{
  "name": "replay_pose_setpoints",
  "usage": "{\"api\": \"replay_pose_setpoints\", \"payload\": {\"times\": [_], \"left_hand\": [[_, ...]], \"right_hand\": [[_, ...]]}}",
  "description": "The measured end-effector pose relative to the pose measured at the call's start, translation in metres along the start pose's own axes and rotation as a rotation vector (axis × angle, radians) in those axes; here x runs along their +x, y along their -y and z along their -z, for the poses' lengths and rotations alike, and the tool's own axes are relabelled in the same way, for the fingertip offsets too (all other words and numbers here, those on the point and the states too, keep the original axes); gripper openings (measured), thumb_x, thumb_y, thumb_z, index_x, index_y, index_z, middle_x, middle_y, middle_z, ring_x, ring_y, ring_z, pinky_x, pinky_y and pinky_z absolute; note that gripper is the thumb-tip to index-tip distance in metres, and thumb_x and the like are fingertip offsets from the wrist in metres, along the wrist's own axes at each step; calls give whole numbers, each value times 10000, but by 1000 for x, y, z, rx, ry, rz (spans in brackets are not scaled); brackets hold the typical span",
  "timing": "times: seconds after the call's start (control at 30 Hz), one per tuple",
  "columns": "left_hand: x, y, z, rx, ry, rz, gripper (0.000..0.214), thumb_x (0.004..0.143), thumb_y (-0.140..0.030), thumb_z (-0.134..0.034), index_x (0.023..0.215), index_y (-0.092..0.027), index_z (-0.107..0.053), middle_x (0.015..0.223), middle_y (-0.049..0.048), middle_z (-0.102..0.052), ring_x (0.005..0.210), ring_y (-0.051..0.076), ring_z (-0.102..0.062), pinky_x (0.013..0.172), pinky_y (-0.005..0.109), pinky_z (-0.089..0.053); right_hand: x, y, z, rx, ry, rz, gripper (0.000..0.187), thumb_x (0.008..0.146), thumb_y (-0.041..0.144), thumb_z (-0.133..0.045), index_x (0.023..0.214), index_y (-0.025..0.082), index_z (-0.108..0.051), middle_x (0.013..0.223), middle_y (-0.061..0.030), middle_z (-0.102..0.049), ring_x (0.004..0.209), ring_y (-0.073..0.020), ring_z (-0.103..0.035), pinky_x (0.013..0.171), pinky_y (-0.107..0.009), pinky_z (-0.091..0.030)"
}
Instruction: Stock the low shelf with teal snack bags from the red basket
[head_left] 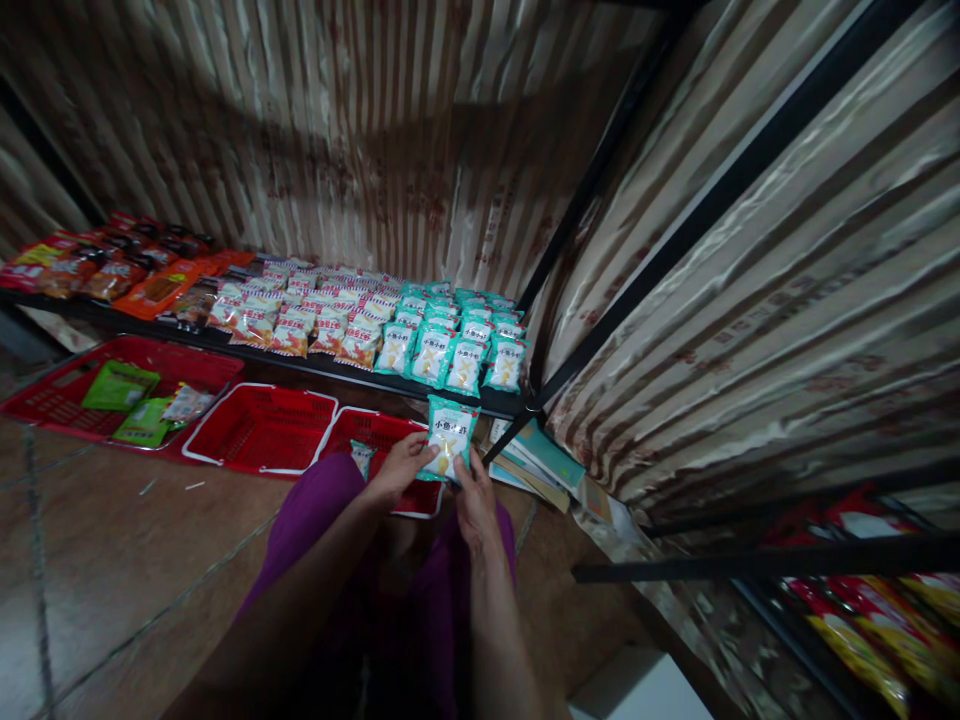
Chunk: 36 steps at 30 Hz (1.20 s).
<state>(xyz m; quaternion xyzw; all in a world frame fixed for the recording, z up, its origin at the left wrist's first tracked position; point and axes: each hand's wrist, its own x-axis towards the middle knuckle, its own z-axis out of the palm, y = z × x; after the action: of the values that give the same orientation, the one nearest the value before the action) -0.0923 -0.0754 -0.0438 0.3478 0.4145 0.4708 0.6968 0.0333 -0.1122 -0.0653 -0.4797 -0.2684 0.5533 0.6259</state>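
Between my two hands I hold a teal and white snack bag (450,438) upright, its printed front turned toward me. My left hand (405,468) pinches the bag's left side, and my right hand (472,492) grips its lower right edge. Just beyond it, rows of matching teal snack bags (431,352) stand at the right end of a low black shelf (345,375). Under my hands sits a red basket (382,430) with another teal bag (363,458) inside, partly hidden by my knee.
Orange and white snack bags (292,325) and orange-red packets (112,275) fill the shelf leftward. An empty-looking red basket (259,430) adjoins a larger red basket (52,385) holding green packets (120,385). Flattened cardboard (551,455) lies by a black post (570,365); more packets (862,630) sit right.
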Motion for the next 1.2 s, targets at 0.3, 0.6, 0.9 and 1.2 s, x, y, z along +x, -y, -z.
{"api": "replay_pose_setpoints", "payload": {"times": [0.3,0.6,0.9,1.2], "left_hand": [[8,9,-15,-60,-77,-14,568,479,-360,-859,960,-162,-631,987,87,-693,931,229,-648,800,318,-497],[29,17,-31,-35,-89,-32,521,501,-365,-846,928,-165,-622,949,85,-694,932,241,-646,809,340,-506],[81,18,-63,49,-97,-135,427,583,-293,-795,953,-179,-614,914,63,-668,905,205,-626,829,337,-487],[137,19,-102,207,-89,-251,405,610,-259,-757,989,-182,-634,987,89,-657,949,226,-607,882,349,-451]], "right_hand": [[2,-4,10,-112,-116,109,719,655,448,-746,1299,209,-535,1331,-76,-561,1192,-238,-541,1020,-392,-424],[9,-13,32,-132,-104,47,748,698,516,-681,1364,259,-458,1346,-84,-544,1027,-228,-638,821,-340,-525],[58,-2,42,-518,-413,279,714,766,536,-543,1372,176,-429,1320,-149,-550,1181,-261,-536,971,-403,-426],[97,23,33,-880,-414,629,618,916,496,-272,1423,154,-364,1485,-142,-350,1402,-256,-246,1122,-486,-193]]}}
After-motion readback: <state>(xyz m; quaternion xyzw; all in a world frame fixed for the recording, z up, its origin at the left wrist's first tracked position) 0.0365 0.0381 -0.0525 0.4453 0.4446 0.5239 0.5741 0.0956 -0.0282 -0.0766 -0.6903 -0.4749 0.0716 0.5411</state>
